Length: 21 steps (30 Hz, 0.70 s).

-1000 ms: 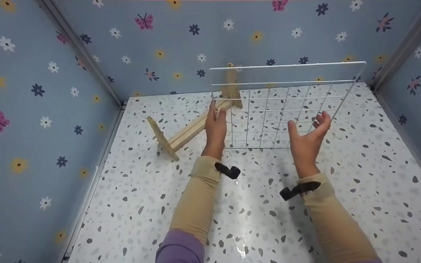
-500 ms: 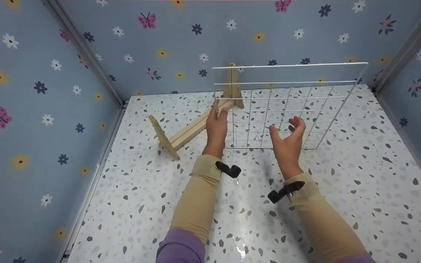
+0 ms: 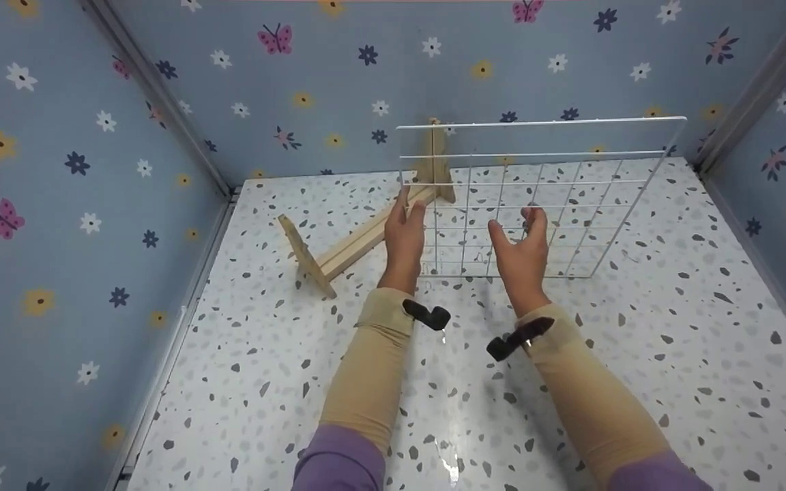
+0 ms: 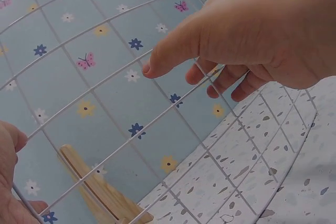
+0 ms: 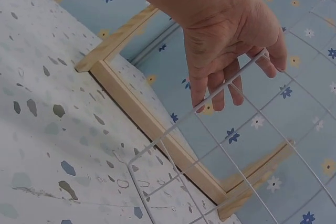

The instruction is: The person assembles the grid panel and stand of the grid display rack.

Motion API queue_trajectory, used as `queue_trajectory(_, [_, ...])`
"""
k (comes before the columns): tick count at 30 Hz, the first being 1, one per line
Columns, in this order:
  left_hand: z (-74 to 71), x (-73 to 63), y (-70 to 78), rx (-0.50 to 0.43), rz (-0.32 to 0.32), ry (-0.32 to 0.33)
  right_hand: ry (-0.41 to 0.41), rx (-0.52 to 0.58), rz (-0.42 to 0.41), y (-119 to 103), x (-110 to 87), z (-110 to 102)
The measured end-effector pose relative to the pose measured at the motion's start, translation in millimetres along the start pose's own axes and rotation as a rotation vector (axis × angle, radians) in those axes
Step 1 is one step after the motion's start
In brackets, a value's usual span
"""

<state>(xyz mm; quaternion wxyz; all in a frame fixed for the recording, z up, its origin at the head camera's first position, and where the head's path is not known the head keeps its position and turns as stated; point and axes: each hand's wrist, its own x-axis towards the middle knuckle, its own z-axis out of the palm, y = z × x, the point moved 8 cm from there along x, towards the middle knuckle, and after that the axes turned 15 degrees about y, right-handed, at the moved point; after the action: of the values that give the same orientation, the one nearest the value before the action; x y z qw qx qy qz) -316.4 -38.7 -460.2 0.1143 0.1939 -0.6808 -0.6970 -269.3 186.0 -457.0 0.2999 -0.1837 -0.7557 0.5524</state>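
In the head view a white wire grid panel (image 3: 543, 123) stands tilted up over the table. My left hand (image 3: 404, 242) grips its left edge; the right wrist view shows that hand (image 5: 231, 40) with the thumb on one side of the edge wire and fingers on the other. My right hand (image 3: 521, 262) is at the middle of the grid, thumb and fingers spread apart. From the left wrist view, this right hand (image 4: 252, 40) has its thumb beside a wire and its loosely bent fingers among the wires; firm contact is unclear.
A wooden rack (image 3: 359, 249) with two upright end pieces lies behind and left of the grid, partly seen through its wires. The white speckled tabletop (image 3: 263, 382) is bounded by blue flowered walls (image 3: 338, 82) at the back and sides.
My right hand has moved left from near the grid's right edge to its middle. The left hand keeps its grip; the grid and the wooden rack stay nearly still.
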Motion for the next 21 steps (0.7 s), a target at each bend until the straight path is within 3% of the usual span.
queue_trajectory(21, [2.1,-1.5,0.9,-0.007,0.025,0.012,0.068,-0.032,0.010,-0.7,6.5,9.3])
